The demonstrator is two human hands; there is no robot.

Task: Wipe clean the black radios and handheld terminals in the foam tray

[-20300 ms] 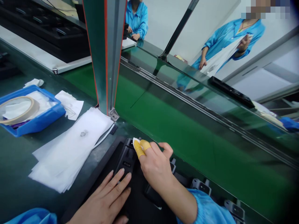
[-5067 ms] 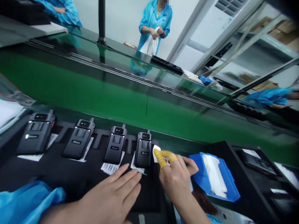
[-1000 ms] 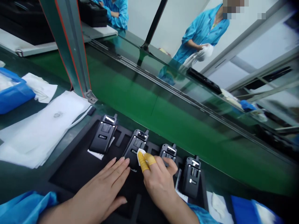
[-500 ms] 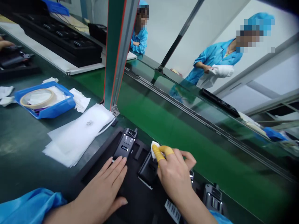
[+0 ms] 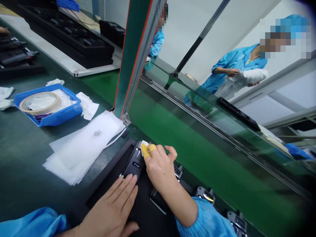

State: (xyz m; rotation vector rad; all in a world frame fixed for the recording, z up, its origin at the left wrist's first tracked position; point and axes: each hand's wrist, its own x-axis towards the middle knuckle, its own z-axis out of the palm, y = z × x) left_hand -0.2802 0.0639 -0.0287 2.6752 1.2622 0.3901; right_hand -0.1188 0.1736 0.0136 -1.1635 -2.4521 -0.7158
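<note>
A black two-way radio [image 5: 134, 166] marked "Riton" lies face up at the left end of a black foam tray [image 5: 144, 215]. My left hand [image 5: 116, 200] rests flat, fingers stretched out, its fingertips on the radio's lower end. With yellow cots on two fingers, my right hand [image 5: 159, 163] pinches a small white cloth [image 5: 144, 143] against the radio's top. Partly under my right forearm is a second radio [image 5: 158, 199]. Farther right in the tray sit more radios, among them one radio [image 5: 206, 195] with a shiny face.
Left of the tray lies a stack of white sheets [image 5: 85, 148]. Behind it stands a blue bin [image 5: 58, 120] holding a tape roll [image 5: 40, 102]. A green post [image 5: 134, 56] and a glass-topped green barrier rise beyond. Two people in blue are past it.
My right hand has moved left with the cloth, from the second radio to the top of the leftmost one. My left hand stays flat on that radio's lower end.
</note>
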